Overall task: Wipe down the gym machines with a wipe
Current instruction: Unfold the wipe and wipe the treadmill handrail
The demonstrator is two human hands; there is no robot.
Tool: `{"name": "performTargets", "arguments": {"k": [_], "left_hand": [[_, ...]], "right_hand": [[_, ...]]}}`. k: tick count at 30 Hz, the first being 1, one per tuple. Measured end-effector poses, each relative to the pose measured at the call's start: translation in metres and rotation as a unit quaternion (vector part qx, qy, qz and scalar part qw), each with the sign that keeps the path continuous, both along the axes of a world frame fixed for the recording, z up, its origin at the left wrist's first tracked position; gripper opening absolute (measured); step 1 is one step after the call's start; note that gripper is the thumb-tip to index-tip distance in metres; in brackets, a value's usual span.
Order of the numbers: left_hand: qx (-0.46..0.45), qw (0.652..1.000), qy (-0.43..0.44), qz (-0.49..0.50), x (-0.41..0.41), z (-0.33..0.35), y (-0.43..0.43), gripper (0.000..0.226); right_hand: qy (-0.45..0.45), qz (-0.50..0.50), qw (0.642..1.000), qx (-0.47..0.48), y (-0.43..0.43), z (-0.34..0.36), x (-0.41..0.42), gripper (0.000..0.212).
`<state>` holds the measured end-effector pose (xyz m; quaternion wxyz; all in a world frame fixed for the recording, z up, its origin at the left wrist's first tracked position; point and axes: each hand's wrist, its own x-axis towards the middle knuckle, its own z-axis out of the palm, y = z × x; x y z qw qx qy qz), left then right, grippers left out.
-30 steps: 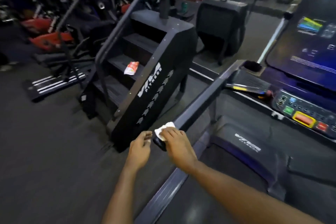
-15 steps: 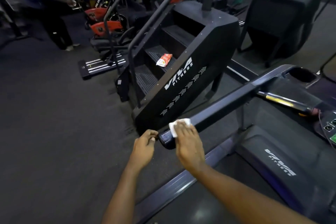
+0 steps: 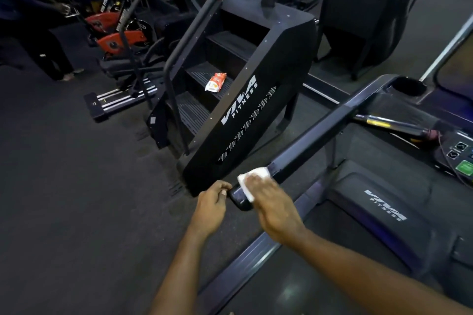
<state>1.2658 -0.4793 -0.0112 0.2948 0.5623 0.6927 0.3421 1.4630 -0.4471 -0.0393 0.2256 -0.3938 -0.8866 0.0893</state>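
Now: wipe pressing on the handrail's end

Right hand [image 3: 273, 208] is pressing the white wipe [image 3: 252, 179] with flat fingers onto the treadmill handrail [image 3: 320, 133], just short of its near end. Left hand [image 3: 210, 210] is curling against that end cap; gripping or merely touching, I cannot tell. Beyond the handrail, a stair climber [image 3: 256, 100] is carrying a red-and-white packet [image 3: 215, 82] on one step.

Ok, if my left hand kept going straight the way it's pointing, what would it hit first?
The near end of the treadmill handrail, directly ahead of your left hand. The fingertips may be touching it; depth is unclear from this view.
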Motion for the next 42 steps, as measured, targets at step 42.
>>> {"name": "performTargets", "arguments": {"k": [42], "left_hand": [[-0.066, 0.991, 0.095, 0.066, 0.097, 0.023, 0.066, 0.027]], "right_hand": [[0.033, -0.111, 0.992, -0.043, 0.133, 0.008, 0.104, 0.050]]}}
